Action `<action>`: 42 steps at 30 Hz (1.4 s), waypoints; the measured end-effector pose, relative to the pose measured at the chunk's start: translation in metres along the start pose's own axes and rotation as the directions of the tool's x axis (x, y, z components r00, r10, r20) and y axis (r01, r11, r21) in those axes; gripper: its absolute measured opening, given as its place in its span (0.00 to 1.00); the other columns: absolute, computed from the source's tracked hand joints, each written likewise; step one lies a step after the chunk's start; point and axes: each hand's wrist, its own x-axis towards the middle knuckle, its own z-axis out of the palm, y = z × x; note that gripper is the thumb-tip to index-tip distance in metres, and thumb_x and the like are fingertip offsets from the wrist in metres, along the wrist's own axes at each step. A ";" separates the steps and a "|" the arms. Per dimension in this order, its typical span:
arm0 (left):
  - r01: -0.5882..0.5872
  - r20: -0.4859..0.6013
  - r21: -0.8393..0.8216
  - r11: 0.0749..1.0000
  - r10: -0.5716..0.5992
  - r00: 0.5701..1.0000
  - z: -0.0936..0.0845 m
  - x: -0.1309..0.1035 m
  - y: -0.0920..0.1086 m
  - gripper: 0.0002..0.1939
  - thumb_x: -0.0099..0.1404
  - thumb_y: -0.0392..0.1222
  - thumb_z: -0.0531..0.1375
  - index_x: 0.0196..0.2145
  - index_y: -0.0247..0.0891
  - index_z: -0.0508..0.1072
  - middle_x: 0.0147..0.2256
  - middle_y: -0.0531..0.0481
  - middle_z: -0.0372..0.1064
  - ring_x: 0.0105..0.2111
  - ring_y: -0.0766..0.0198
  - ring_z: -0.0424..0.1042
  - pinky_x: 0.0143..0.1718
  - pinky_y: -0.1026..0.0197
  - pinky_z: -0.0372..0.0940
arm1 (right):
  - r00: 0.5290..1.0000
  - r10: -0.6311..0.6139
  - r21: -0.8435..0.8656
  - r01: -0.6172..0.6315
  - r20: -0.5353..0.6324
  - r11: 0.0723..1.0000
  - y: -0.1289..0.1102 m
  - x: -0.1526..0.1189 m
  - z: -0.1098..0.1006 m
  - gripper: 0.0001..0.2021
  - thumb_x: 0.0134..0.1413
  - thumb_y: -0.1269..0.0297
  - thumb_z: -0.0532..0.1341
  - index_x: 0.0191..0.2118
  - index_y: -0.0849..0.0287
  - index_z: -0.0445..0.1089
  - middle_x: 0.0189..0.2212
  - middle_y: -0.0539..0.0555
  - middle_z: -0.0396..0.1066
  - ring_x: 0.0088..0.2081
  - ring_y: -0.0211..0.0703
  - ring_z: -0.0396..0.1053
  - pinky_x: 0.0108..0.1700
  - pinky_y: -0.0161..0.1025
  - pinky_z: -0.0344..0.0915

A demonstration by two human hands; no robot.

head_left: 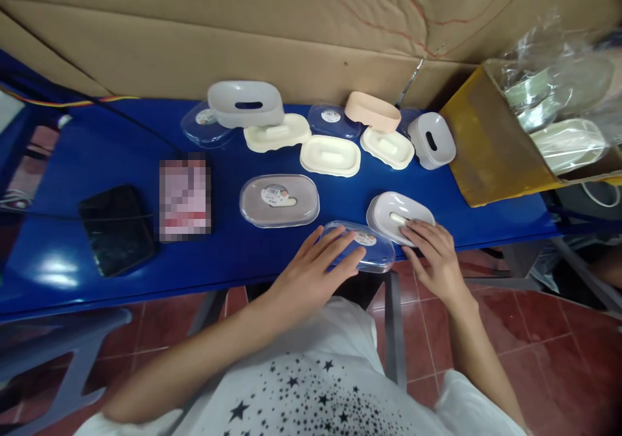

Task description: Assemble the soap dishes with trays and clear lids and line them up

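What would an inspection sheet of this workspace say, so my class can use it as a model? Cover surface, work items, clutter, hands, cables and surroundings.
Surface: blue table, glossy.
Work items: pale container; clear lid with round label, beside it at the table's front edge; lidded container further left; three cream parts and a peach part behind.
Clutter: dark flat object; pixelated pinkish item.
Hands: left hand spread at the clear lid; right hand has its fingers on the pale container.
Cables: thin black cable, left side.
Surroundings: brown sheeting behind; open carton with plastic-wrapped pieces, right; red tiled floor.
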 end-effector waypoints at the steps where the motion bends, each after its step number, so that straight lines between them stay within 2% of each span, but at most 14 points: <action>1: 0.025 -0.048 -0.031 0.999 -0.026 0.999 -0.005 0.001 0.002 0.19 0.79 0.36 0.64 0.64 0.36 0.71 0.63 0.37 0.76 0.67 0.46 0.73 0.70 0.34 0.71 | 1.000 -0.016 0.019 0.016 -0.003 1.000 -0.002 -0.002 0.001 0.29 0.71 0.71 0.66 0.73 0.45 0.67 0.65 0.60 0.76 0.67 0.61 0.74 0.71 0.66 0.66; 4: 0.066 -0.205 -0.116 0.991 -0.089 0.975 -0.009 0.015 0.005 0.18 0.78 0.32 0.64 0.63 0.38 0.72 0.63 0.39 0.76 0.68 0.49 0.74 0.72 0.36 0.70 | 0.999 -0.020 0.095 0.024 -0.045 0.995 -0.002 -0.006 0.004 0.32 0.69 0.68 0.69 0.74 0.43 0.65 0.67 0.60 0.73 0.70 0.64 0.70 0.70 0.67 0.68; 7: 0.040 -0.290 -0.137 0.990 -0.079 0.954 0.008 0.041 0.001 0.19 0.79 0.32 0.62 0.64 0.42 0.71 0.64 0.39 0.75 0.69 0.48 0.72 0.73 0.32 0.67 | 0.982 0.099 0.173 -0.071 -0.158 0.982 0.006 -0.008 0.010 0.41 0.64 0.53 0.74 0.77 0.43 0.59 0.71 0.63 0.67 0.72 0.70 0.66 0.70 0.71 0.69; 10: -0.011 -0.268 -0.117 0.993 -0.021 0.963 0.035 0.062 -0.005 0.17 0.80 0.34 0.61 0.63 0.40 0.71 0.64 0.37 0.74 0.69 0.45 0.71 0.73 0.29 0.65 | 0.949 0.197 0.291 -0.122 -0.245 0.949 0.014 -0.007 0.015 0.52 0.63 0.41 0.73 0.82 0.43 0.45 0.79 0.66 0.51 0.75 0.73 0.61 0.69 0.75 0.69; 12: -0.054 -0.182 -0.092 0.994 0.037 0.983 0.048 0.065 -0.007 0.15 0.81 0.33 0.59 0.62 0.38 0.71 0.63 0.36 0.74 0.69 0.45 0.71 0.74 0.30 0.64 | 0.957 0.175 0.290 -0.104 -0.230 0.951 0.015 -0.006 0.017 0.53 0.63 0.42 0.73 0.83 0.39 0.43 0.82 0.63 0.42 0.77 0.74 0.57 0.70 0.77 0.67; 13: -0.077 -0.135 -0.085 0.993 0.065 0.989 0.051 0.063 -0.008 0.14 0.81 0.32 0.59 0.61 0.37 0.71 0.63 0.36 0.73 0.70 0.46 0.70 0.74 0.30 0.63 | 0.969 0.146 0.264 -0.090 -0.201 0.960 0.014 -0.006 0.017 0.51 0.63 0.44 0.73 0.82 0.38 0.45 0.83 0.60 0.42 0.78 0.74 0.55 0.71 0.77 0.66; 16: -0.132 -0.052 -0.100 0.986 0.127 0.991 0.052 0.055 -0.013 0.14 0.81 0.32 0.58 0.60 0.36 0.71 0.63 0.36 0.72 0.70 0.47 0.69 0.76 0.31 0.61 | 0.989 0.063 0.205 -0.035 -0.130 0.978 0.006 -0.005 0.018 0.45 0.65 0.52 0.74 0.80 0.37 0.53 0.81 0.58 0.51 0.77 0.70 0.58 0.72 0.74 0.67; 20: -0.144 -0.031 -0.179 0.973 0.141 0.990 0.048 0.051 -0.020 0.15 0.80 0.32 0.58 0.61 0.42 0.71 0.64 0.38 0.69 0.72 0.48 0.67 0.76 0.31 0.60 | 0.984 0.028 0.177 0.004 -0.177 0.984 -0.002 -0.006 0.020 0.42 0.66 0.57 0.74 0.79 0.39 0.56 0.76 0.58 0.62 0.73 0.67 0.67 0.70 0.69 0.72; 22: -0.100 -0.031 -0.211 0.972 0.095 0.995 0.047 0.052 -0.022 0.18 0.80 0.34 0.60 0.63 0.43 0.70 0.69 0.35 0.64 0.76 0.43 0.60 0.75 0.30 0.61 | 0.980 0.018 0.157 0.013 -0.196 0.988 -0.001 -0.006 0.022 0.43 0.65 0.58 0.75 0.79 0.40 0.57 0.76 0.59 0.62 0.72 0.66 0.68 0.70 0.68 0.73; 24: -0.034 -0.006 -0.242 0.970 0.033 0.999 0.046 0.054 -0.023 0.24 0.79 0.38 0.62 0.69 0.43 0.66 0.75 0.31 0.55 0.78 0.37 0.54 0.74 0.29 0.63 | 0.978 0.006 0.140 0.024 -0.209 0.990 0.001 -0.006 0.023 0.44 0.64 0.59 0.75 0.79 0.40 0.57 0.76 0.59 0.63 0.72 0.66 0.69 0.70 0.68 0.73; 27: 0.039 0.060 -0.286 0.957 -0.023 0.998 0.044 0.055 -0.024 0.31 0.80 0.42 0.62 0.75 0.46 0.58 0.78 0.29 0.46 0.79 0.38 0.52 0.73 0.31 0.65 | 0.977 -0.018 0.128 0.046 -0.210 0.991 0.003 -0.005 0.022 0.45 0.63 0.59 0.76 0.79 0.41 0.56 0.75 0.59 0.63 0.71 0.66 0.69 0.69 0.68 0.75; 32: 0.084 0.083 -0.283 0.955 -0.063 0.995 0.033 0.048 -0.027 0.29 0.77 0.46 0.66 0.70 0.48 0.64 0.74 0.33 0.54 0.74 0.39 0.61 0.71 0.33 0.68 | 0.989 -0.054 0.164 0.076 -0.137 0.983 -0.001 0.000 0.017 0.46 0.63 0.62 0.76 0.80 0.42 0.55 0.76 0.61 0.61 0.72 0.65 0.68 0.67 0.68 0.76; 37: 0.207 0.102 -0.282 0.937 -0.185 0.977 0.023 0.027 -0.022 0.33 0.70 0.48 0.73 0.67 0.48 0.66 0.66 0.36 0.57 0.65 0.40 0.67 0.64 0.36 0.73 | 0.994 -0.112 0.240 0.113 -0.020 0.964 -0.011 0.009 0.013 0.44 0.65 0.61 0.74 0.79 0.44 0.55 0.75 0.63 0.62 0.73 0.66 0.67 0.67 0.67 0.75; 42: 0.284 0.055 -0.254 0.924 -0.280 0.959 0.025 0.015 -0.011 0.31 0.71 0.48 0.72 0.66 0.47 0.67 0.64 0.35 0.57 0.64 0.39 0.66 0.62 0.34 0.74 | 0.993 -0.056 0.258 0.028 0.101 0.966 -0.019 0.028 0.010 0.40 0.64 0.51 0.74 0.76 0.44 0.58 0.72 0.64 0.65 0.73 0.68 0.66 0.68 0.69 0.73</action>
